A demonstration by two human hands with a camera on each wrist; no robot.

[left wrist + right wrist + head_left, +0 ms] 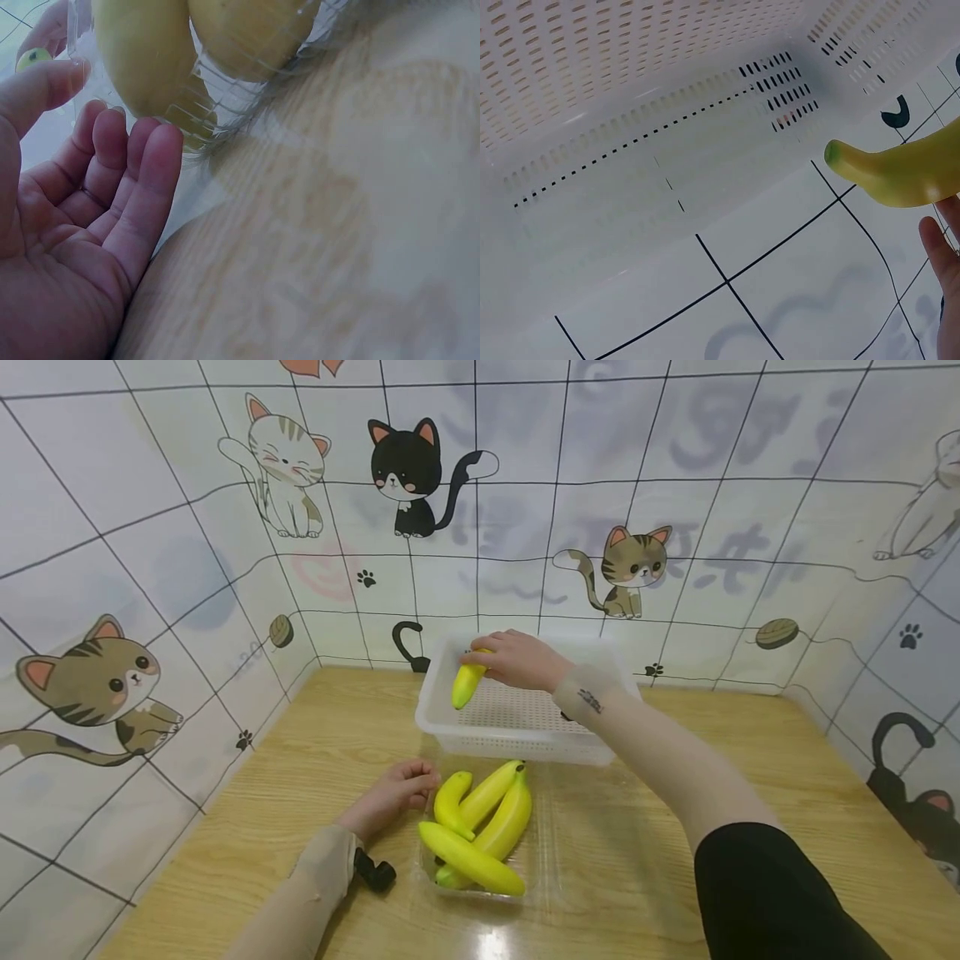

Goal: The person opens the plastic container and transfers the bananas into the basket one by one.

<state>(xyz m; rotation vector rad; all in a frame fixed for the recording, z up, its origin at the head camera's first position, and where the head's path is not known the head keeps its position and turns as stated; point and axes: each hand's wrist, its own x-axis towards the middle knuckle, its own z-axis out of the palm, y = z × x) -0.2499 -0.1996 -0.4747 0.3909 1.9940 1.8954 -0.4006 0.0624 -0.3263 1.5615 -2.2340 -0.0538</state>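
My right hand grips a yellow banana over the left part of a white perforated basket. In the right wrist view, the green-tipped end of this banana points toward the basket wall, and only some fingers show beneath it. Several more bananas lie piled in a clear plastic box in front of the basket. At the box's left side rests my left hand. Its loosely bent fingers lie right at the clear wall, the thumb apart from them.
The box and basket stand on a wood-grain table, the basket close to the back wall. Cat-patterned tile sheeting covers the walls behind and at both sides. A small black device sits at my left wrist.
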